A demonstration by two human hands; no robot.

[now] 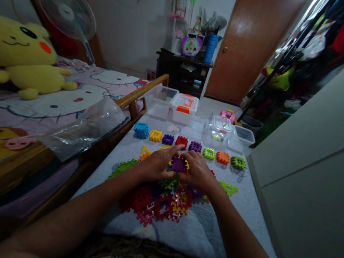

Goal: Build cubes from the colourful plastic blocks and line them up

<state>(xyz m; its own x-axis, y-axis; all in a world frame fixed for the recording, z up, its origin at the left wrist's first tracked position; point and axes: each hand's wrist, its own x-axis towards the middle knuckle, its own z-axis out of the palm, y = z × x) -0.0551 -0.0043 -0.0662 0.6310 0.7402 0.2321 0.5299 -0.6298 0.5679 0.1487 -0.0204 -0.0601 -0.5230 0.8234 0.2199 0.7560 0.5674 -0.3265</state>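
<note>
With clock directions read from a purple toothed piece (pixel 179 164), the person's left grip (pixel 160 161) closes around it from 9 o'clock and the right grip (pixel 198 171) from 3 o'clock. Fingers curl over its far side while the thumbs almost meet at the near side; yellow edges show around the purple. The piece is at the middle of the cloth-covered worktop (pixel 252 208), over a loose heap of toothed pieces. Red pieces (pixel 163 207) lie at 6 o'clock, a large green piece (pixel 123 168) at 8 o'clock and a lime-green piece (pixel 228 188) at 4 o'clock.

Beyond the fingertips, a row of small blocks runs from a blue block (pixel 141 130) at 10 o'clock, past a red block (pixel 182 142) at 12, to a dark green block (pixel 238 162) at 2. Farther off stand a clear box (pixel 162 105) at 11 o'clock, a lidded box (pixel 183 110) with orange latches at 12 and a smaller lidded box (pixel 221 128) at 1.
</note>
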